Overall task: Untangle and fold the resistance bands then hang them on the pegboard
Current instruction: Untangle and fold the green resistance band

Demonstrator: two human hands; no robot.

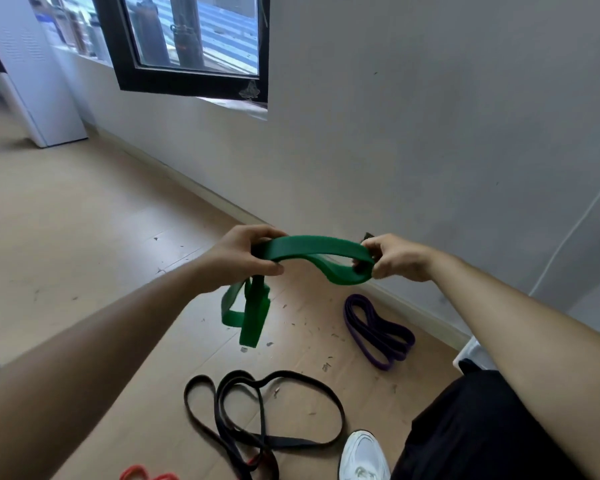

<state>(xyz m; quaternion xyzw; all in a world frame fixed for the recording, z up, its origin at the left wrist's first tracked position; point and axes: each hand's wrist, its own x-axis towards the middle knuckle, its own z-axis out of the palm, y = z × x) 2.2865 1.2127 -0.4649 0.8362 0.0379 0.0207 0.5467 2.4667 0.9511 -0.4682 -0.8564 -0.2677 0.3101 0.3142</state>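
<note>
A wide green resistance band [312, 249] is held in the air between both hands. My left hand [243, 254] grips one end, and several folded loops of the band hang down below it. My right hand [395, 258] pinches the other bend of the band. On the floor lie a folded purple band [378, 330], a tangled black band [267, 410] and part of a red band [146, 474] at the bottom edge. No pegboard is in view.
The wooden floor [84, 220] meets a white wall [430, 133] just beyond the hands. A black-framed window [187, 46] is up left, and a white cabinet [39, 81] stands at far left. My white shoe [361, 455] and black trouser leg are at lower right.
</note>
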